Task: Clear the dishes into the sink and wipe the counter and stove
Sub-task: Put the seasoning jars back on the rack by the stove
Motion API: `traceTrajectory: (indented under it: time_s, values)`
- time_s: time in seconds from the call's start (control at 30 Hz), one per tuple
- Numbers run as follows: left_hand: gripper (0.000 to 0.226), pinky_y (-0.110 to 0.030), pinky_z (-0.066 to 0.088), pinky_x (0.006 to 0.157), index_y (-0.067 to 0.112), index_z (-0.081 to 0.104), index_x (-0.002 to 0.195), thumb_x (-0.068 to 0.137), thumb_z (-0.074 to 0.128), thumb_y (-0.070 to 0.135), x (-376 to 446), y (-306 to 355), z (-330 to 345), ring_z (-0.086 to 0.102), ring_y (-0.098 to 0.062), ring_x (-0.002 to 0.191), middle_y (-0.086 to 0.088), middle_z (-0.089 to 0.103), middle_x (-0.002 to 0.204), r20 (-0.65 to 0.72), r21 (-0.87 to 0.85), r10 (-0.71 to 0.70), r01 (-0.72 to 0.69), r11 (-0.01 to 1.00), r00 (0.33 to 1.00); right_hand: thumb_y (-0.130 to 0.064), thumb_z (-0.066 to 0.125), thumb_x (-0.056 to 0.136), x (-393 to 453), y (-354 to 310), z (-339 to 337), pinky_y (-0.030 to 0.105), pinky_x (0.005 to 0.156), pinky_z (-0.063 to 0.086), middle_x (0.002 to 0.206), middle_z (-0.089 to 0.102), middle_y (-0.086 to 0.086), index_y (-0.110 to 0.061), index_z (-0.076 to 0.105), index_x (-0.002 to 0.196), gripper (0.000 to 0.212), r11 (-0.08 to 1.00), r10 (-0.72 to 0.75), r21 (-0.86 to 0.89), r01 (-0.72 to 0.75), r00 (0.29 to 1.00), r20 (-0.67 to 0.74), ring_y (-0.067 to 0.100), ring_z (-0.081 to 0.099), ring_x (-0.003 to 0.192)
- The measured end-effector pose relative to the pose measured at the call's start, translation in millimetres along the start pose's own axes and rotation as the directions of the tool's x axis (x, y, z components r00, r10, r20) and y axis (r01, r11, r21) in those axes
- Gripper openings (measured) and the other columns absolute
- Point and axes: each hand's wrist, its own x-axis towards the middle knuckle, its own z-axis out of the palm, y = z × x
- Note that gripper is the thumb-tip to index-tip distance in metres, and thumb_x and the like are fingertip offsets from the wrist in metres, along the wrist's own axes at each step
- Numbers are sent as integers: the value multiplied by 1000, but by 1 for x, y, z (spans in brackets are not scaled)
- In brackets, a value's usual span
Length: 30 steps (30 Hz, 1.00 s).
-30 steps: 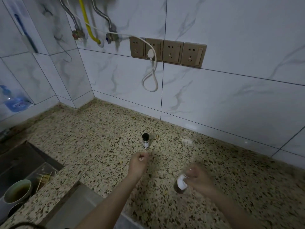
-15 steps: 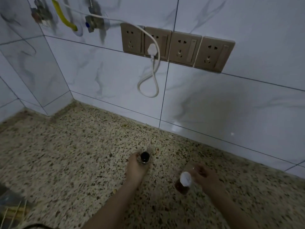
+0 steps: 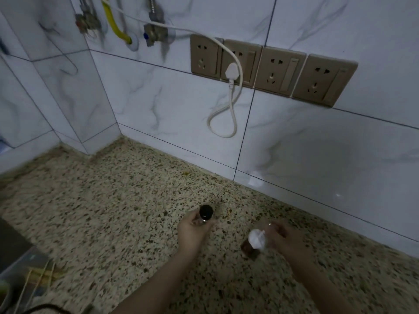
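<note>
My left hand (image 3: 192,230) grips a small bottle with a black cap (image 3: 205,213) just above the speckled stone counter (image 3: 113,211). My right hand (image 3: 286,239) holds a small clear glass (image 3: 255,244) with dark liquid at its bottom and a white crumpled wad in it. The glass is tilted, its base toward the counter. Both hands are near the middle of the counter, a short way from the tiled back wall.
A row of beige wall sockets (image 3: 269,69) with a white plug and looped cable (image 3: 229,105) hangs above. Pipes and a yellow hose (image 3: 115,21) are at the top left. The sink edge with a clear container and wooden sticks (image 3: 34,275) lies at the lower left.
My left hand reached forward to the black-capped bottle and closed round it. The view moved closer to the wall. My right hand kept hold of the glass.
</note>
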Motion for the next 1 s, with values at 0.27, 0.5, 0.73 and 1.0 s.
traceTrajectory:
  time_s: [0.27,0.5,0.73,1.0]
  values:
    - [31,-29,50,78,16,60,115,87,64,27,-63,61,-51,62,-12,90,3,66,96,-188,-144,-16,-11,990,982,-38,58,89,-30,-54,-13,35,75,52,89,70,5,-23,68,88,17,969,-235,114,219,960,153,24,66,83]
    - [30,-24,50,79,15,47,116,90,61,19,-160,99,-107,63,-4,90,5,63,96,-402,-350,-42,-112,930,915,-49,69,75,-82,-75,30,47,89,52,122,59,5,-23,48,131,66,912,-399,239,334,857,327,28,61,107]
    - [25,-7,47,63,12,49,110,89,60,20,-279,80,-196,57,0,85,8,58,93,-692,-230,-84,-109,967,717,-16,66,85,-178,-81,109,34,75,52,92,65,4,-13,56,96,16,872,-480,382,306,687,545,24,61,89]
    - [20,1,41,65,1,58,106,92,56,15,-424,56,-308,55,8,77,3,59,89,-885,-150,-82,-114,982,458,-10,55,92,-328,-102,192,8,48,47,100,61,13,2,50,113,25,835,-539,394,384,428,726,7,60,67]
